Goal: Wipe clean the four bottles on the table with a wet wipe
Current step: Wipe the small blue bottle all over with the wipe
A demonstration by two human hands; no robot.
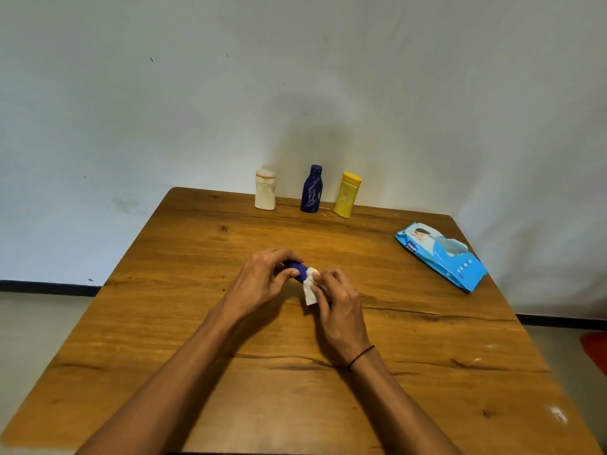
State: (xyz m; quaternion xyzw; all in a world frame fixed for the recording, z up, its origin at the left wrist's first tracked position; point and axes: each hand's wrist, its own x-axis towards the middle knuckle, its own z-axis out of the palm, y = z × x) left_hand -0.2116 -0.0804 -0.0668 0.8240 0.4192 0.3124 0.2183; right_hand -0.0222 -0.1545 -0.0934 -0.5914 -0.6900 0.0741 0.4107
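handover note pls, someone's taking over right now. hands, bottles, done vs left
Left hand grips a small dark blue bottle above the wooden table.
Right hand pinches a white wet wipe against that bottle.
White bottle, tall dark blue bottle and yellow bottle stand at the far edge; blue wipes pack far right.
Done: can't tell which are clean.
Left: finish this one, check the rest.

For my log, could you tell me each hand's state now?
Left hand: gripping the small blue bottle.
Right hand: pinching the wet wipe.
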